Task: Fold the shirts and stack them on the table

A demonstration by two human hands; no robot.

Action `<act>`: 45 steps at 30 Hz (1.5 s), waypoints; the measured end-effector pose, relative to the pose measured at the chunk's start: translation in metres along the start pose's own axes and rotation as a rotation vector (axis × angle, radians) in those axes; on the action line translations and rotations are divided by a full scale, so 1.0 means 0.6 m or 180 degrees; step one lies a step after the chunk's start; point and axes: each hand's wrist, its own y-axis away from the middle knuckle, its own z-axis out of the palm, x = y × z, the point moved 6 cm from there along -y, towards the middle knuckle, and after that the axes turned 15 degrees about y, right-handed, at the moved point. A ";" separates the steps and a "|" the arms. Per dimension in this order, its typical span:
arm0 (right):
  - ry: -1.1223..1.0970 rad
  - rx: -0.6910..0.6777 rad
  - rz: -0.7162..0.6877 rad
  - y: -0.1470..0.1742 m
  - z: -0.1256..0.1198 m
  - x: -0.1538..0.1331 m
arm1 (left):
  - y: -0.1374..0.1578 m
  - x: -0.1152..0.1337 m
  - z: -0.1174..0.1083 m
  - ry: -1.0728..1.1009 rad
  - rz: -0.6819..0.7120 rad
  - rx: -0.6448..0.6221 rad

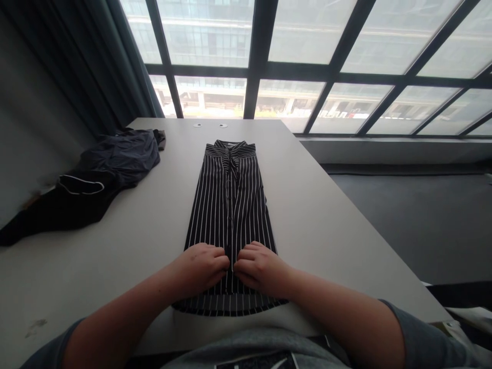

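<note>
Black-and-white striped cloth shirt (229, 205) lies flat, probably so the curled left hand (204, 263) and right hand (263, 267) meet evenly over its lower front, can't tell if they're pinching.

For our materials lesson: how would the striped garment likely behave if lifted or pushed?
The striped garment is probably floppy, as its cloth creases and gathers at the far end. It may be light for its spread, lying thin against the table. Pushed, it would likely bunch rather than roll, being spread flat.
</note>
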 end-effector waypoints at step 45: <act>0.0644 -0.0921 0.2369 -0.228 0.086 0.373 | -0.004 -0.099 0.008 0.0462 -0.0597 0.0486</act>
